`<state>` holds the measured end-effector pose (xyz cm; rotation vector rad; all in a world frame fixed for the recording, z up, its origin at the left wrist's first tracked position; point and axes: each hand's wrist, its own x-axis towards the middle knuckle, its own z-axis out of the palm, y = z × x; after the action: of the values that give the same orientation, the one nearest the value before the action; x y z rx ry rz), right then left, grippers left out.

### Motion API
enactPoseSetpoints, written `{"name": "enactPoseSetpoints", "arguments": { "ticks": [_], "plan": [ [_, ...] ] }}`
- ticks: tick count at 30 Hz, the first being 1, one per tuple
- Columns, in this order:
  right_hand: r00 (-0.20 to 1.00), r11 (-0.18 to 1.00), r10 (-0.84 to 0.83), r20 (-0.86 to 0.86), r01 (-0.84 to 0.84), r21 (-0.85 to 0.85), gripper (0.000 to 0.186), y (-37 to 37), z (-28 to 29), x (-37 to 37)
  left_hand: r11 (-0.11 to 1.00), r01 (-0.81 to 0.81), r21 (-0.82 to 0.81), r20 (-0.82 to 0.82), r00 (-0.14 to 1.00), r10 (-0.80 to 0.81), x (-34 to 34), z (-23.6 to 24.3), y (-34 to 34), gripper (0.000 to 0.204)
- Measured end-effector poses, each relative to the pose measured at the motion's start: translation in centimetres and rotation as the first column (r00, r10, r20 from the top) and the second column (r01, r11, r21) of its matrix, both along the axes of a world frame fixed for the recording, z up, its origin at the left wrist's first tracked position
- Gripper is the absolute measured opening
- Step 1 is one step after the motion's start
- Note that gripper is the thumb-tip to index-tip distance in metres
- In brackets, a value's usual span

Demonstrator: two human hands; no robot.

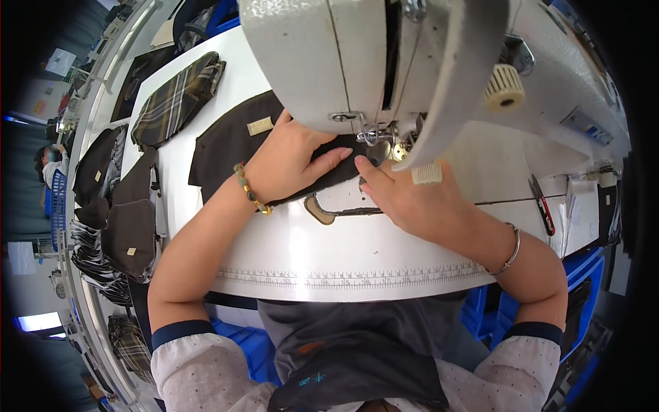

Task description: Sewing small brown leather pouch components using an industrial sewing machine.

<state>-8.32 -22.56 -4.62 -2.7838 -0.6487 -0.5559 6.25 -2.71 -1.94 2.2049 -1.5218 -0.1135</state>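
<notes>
A dark brown fabric piece [230, 147] with a small cream label [260, 126] lies on the white sewing table, its right end beneath the presser foot [376, 135] of a sewing machine. My left hand [292, 154] rests palm down on the fabric, thumb stretched toward the foot; some fingertips are hidden by the machine head. Just right of the foot, my right hand [412, 196] has its thumb and forefinger closed at the fabric's edge. Its other fingers are tucked out of sight.
The sewing machine head [316, 62] overhangs both hands. Red-handled thread snips [542, 206] lie at the right. A folded plaid fabric piece [177, 103] sits at the back left, with stacked dark pieces [127, 237] farther left. A printed ruler [343, 278] follows the table's front edge.
</notes>
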Motion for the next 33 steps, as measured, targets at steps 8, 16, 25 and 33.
{"name": "enactPoseSetpoints", "arguments": {
  "ticks": [8,16,25,33],
  "plan": [
    [1.000,0.999,0.012,0.025,-0.014,0.051,0.033,0.1,0.1,-0.1,0.991,0.095,-0.097,0.096,0.992,-0.085,0.7,-0.1,-0.3,0.034],
    [0.998,0.997,0.030,0.063,-0.034,0.067,0.031,0.2,0.5,-0.1,0.982,0.120,-0.146,0.067,0.992,-0.112,1.3,-0.3,-0.4,0.037],
    [0.995,0.998,0.019,0.101,-0.025,0.062,0.026,0.1,0.0,-0.2,0.984,0.004,-0.178,0.084,0.996,0.011,1.1,-1.1,0.5,0.026],
    [0.999,1.000,0.001,0.046,-0.002,0.025,0.005,-0.1,0.9,-0.5,0.987,0.161,0.015,0.240,0.957,-0.160,-1.2,0.4,2.0,0.030]
  ]
}}
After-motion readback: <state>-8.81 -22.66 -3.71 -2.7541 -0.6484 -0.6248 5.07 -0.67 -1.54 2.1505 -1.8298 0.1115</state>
